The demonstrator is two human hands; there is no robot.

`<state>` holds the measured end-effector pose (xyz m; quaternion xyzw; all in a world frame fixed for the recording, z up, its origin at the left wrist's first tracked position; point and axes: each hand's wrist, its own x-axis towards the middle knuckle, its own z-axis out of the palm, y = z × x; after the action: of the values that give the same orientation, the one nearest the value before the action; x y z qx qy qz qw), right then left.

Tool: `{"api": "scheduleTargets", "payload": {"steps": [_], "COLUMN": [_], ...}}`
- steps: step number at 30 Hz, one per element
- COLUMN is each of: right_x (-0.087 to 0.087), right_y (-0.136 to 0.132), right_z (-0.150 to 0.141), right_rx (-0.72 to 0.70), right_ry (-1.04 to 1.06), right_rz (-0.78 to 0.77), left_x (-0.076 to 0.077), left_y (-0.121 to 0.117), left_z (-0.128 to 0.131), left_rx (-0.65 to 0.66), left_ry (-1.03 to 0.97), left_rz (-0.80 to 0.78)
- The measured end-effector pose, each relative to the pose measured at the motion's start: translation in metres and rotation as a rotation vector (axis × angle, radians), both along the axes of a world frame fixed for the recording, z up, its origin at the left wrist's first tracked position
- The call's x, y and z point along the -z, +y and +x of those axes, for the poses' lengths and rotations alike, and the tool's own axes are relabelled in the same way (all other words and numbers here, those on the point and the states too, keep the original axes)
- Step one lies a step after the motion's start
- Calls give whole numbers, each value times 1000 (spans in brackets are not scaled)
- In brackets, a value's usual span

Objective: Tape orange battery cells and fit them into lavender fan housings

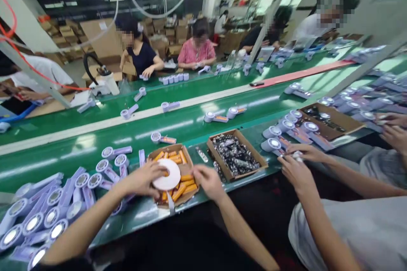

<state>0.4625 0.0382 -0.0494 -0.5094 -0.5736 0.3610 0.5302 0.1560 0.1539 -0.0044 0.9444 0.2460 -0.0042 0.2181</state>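
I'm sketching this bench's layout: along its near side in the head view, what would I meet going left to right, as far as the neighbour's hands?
Pile of purple parts, left hand, white disc, right hand, cardboard box of small dark parts, neighbour's hands.

Boxes along the near bench edge, casings to either side, belt behind.
The disc [173,175] lies over the left box [188,168], among whose batteries [182,191] it sits; the middle box [261,163], just right, holds small parts [235,154], with a loose part [202,154] between the two. The left pile [52,217] spreads left of the boxes; the right casings [287,124] lie between the middle box and the far-right box [351,124]. Behind runs the belt [95,129], casings spaced along it; people [197,53] sit beyond.
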Motion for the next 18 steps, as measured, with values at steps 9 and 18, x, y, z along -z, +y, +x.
{"api": "scheduleTargets", "payload": {"steps": [9,18], "right_x": [64,30], "right_y": [-28,-41], "right_z": [-48,-53], "right_rx": [-387,-644], "right_ry": [250,-453], "right_rz": [-334,8], "left_x": [29,90], "left_y": [-52,-81], "left_z": [-5,-60], "left_rx": [-264,-767], "left_ry": [-113,-562], "left_rz": [487,519]}}
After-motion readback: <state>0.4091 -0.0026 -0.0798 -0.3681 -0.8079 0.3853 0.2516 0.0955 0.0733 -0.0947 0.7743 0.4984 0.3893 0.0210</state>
